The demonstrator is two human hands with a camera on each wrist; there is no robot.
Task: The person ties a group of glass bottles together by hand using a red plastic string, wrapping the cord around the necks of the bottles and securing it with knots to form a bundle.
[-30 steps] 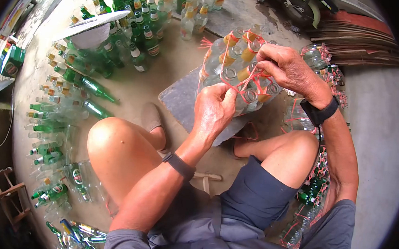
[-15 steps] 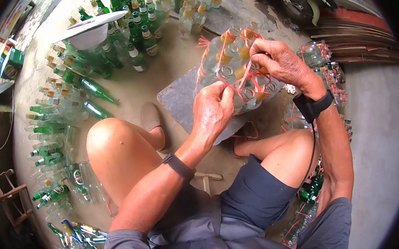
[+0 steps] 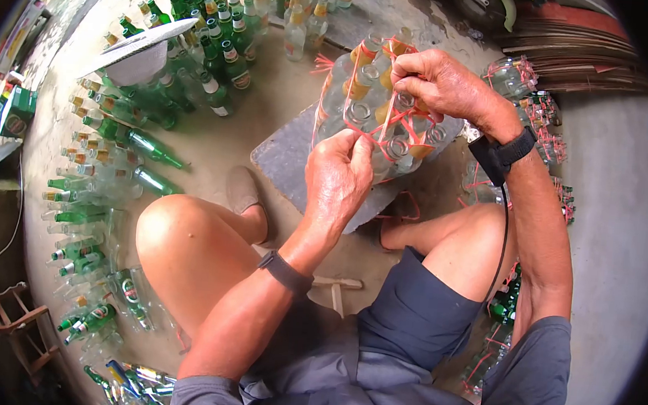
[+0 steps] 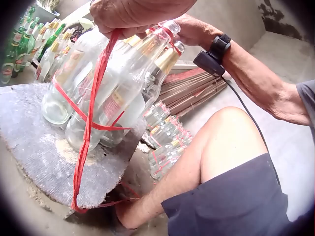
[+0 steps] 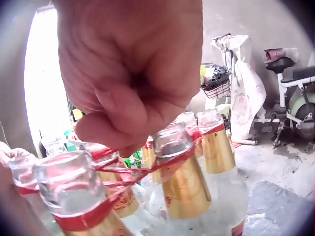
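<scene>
A bundle of clear glass bottles (image 3: pixel 339 78) with gold-wrapped necks stands upright on a grey slab (image 3: pixel 286 158). Red plastic twine (image 4: pixel 92 105) runs round the bottles and is laced between their necks. My left hand (image 3: pixel 339 177) pinches a strand at the near side of the bundle; in the left wrist view that strand hangs down past the slab's edge. Over the bottle tops, my right hand (image 3: pixel 451 87) has its fingers curled and pinches another strand of the twine. In the right wrist view, the right fingers (image 5: pixel 118 113) are close above the bottle mouths.
Many green bottles (image 3: pixel 228 65) and clear ones stand on the floor to the left, a white hat (image 3: pixel 138 66) over some. Two green bottles (image 3: pixel 157 147) lie flat. Tied bundles (image 3: pixel 510 78) line the right side, near stacked boards (image 3: pixel 572 51). A wheeled vehicle (image 5: pixel 300 98) stands beyond.
My right hand has moved up and a little left over the bottle necks, drawing its strand upward. The left hand keeps its pinch near the same place. The head view has shifted slightly.
</scene>
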